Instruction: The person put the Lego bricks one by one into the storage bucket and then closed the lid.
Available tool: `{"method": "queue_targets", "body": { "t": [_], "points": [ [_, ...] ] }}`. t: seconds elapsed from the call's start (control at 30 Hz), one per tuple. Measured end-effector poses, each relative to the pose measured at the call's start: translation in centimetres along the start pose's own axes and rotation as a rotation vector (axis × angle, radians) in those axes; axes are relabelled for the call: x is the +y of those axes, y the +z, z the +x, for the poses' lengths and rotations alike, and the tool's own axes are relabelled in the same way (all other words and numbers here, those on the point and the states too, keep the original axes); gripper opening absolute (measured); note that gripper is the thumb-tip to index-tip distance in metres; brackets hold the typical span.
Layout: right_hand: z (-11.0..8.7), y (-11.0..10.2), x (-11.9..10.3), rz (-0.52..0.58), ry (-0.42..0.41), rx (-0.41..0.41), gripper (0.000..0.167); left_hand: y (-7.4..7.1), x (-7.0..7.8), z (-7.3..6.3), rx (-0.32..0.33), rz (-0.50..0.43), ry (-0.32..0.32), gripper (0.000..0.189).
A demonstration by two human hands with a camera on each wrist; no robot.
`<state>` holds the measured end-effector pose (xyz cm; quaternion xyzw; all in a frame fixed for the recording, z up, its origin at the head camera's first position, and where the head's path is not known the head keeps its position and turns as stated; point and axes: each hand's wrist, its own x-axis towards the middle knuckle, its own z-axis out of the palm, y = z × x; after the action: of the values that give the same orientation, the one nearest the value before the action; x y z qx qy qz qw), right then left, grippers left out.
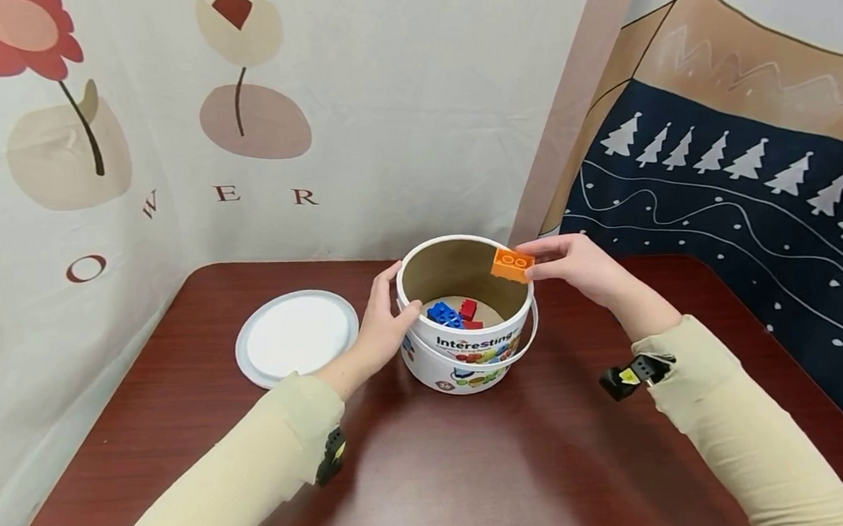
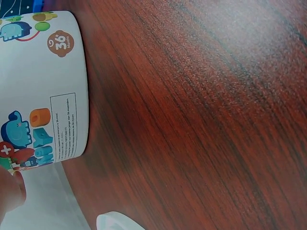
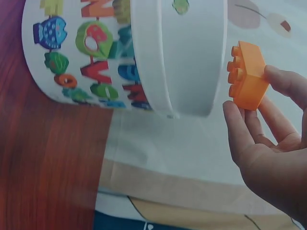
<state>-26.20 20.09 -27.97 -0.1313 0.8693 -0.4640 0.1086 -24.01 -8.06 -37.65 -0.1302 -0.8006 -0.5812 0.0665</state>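
Note:
A white toy bucket (image 1: 467,357) with printed pictures stands upright and uncovered on the table. Blue bricks (image 1: 444,314) and red bricks (image 1: 468,309) lie on its bottom. My left hand (image 1: 378,325) grips the bucket's left rim, with the thumb at the front edge; in the left wrist view only a bit of that hand shows. Between thumb and fingers, my right hand (image 1: 580,266) pinches an orange toy brick (image 3: 250,76) at the right side of the bucket's rim. The right wrist view shows the brick's studs facing the bucket's opening.
A round white lid (image 1: 296,336) lies on the dark red wooden table (image 1: 440,478), left of the bucket. The bucket's white handle (image 1: 527,346) hangs down at the front. Behind the table are a flower-print cloth (image 1: 393,115) and a navy tree-print cloth (image 1: 737,252).

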Motion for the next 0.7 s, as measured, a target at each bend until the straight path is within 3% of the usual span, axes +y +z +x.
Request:
{"method": "queue_targets", "body": {
  "t": [0.4,0.7],
  "points": [
    [1.2,2.2,-0.5,-0.031,0.002,-0.048,0.044,0.2,0.0,0.0,0.000,0.023,-0.006,0.066],
    [1.1,2.0,-0.6,-0.025,-0.021,-0.044,0.047,0.1,-0.1,0.1,0.002,0.021,-0.010,0.066]
  ]
}}
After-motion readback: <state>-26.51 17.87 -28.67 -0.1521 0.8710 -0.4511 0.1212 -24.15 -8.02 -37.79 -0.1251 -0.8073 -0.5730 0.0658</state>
